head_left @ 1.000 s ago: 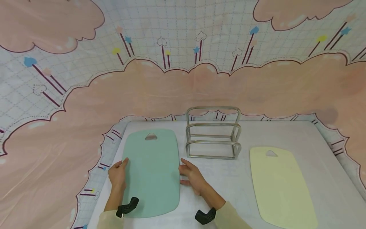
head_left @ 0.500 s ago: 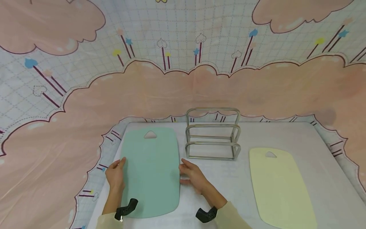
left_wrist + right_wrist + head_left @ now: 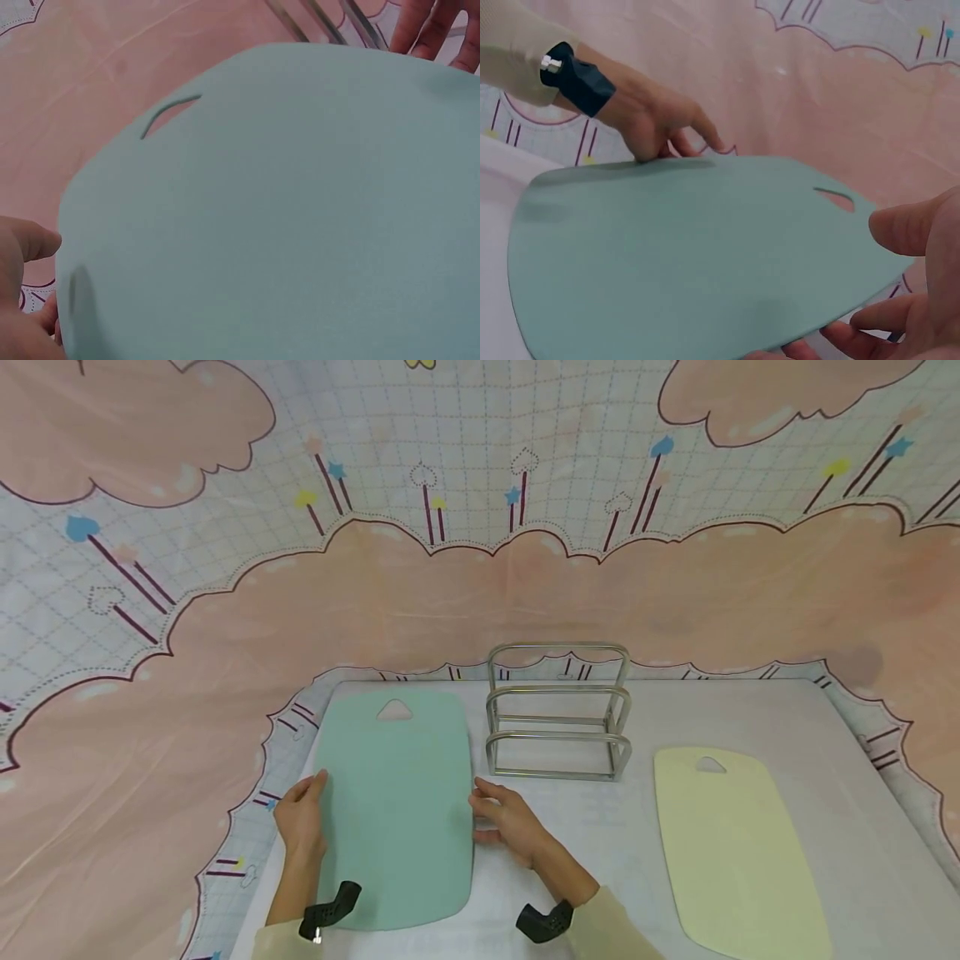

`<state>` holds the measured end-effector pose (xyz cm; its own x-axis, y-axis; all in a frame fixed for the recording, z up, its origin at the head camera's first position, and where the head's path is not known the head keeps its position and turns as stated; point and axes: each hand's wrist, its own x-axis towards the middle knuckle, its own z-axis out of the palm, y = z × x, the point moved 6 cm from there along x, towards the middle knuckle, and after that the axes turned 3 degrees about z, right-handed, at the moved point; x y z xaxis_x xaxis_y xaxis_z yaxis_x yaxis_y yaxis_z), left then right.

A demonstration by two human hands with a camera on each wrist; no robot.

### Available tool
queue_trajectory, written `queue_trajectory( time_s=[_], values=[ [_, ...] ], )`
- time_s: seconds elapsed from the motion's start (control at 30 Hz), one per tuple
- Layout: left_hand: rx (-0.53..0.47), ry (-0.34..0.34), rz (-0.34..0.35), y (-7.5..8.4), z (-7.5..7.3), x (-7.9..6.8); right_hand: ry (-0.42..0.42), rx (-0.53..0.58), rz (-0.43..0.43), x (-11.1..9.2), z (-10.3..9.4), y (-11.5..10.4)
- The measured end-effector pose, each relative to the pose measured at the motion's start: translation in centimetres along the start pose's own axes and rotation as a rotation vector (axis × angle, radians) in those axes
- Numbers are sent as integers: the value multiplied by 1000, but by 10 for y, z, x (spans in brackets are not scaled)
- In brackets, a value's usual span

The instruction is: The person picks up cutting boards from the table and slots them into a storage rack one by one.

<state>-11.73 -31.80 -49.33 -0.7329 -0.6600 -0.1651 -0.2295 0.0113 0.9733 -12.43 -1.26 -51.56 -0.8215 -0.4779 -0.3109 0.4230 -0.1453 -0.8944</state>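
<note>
"Mint-green, that cutting board (image 3: 393, 810); why hold it by both long sides?"

"Balance, I'd guess: the left hand (image 3: 302, 818) grips one edge, the right hand (image 3: 510, 822) the opposite one, thumb above and fingers tucked beneath, so the broad sheet is less likely to tip."

"Is it off the surface (image 3: 615, 827)?"

"It looks raised over the left part, but I can't tell how far."

"And the metal rack (image 3: 555, 737)?"

"Just beside the board's upper right corner, probably to stay within easy reach. The yellow board (image 3: 738, 852) lies well apart on the right, perhaps so that the hands have room."
</note>
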Motion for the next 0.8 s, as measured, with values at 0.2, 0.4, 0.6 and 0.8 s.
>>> queue_trajectory(
  time_s=[0.2, 0.4, 0.6, 0.8],
  values=[
    [-5, 21, 46, 8, 6, -3, -36, -78, -22, -3, 6, -4],
    [-24, 24, 48, 6, 5, 0, -55, -121, -15, -4, 8, -7],
    [-38, 22, 44, 6, 5, 0, -74, -153, -23, -4, 9, -9],
    [-80, 36, 63, 8, 2, -1, -92, -193, -36, -5, 11, -12]
  ],
)
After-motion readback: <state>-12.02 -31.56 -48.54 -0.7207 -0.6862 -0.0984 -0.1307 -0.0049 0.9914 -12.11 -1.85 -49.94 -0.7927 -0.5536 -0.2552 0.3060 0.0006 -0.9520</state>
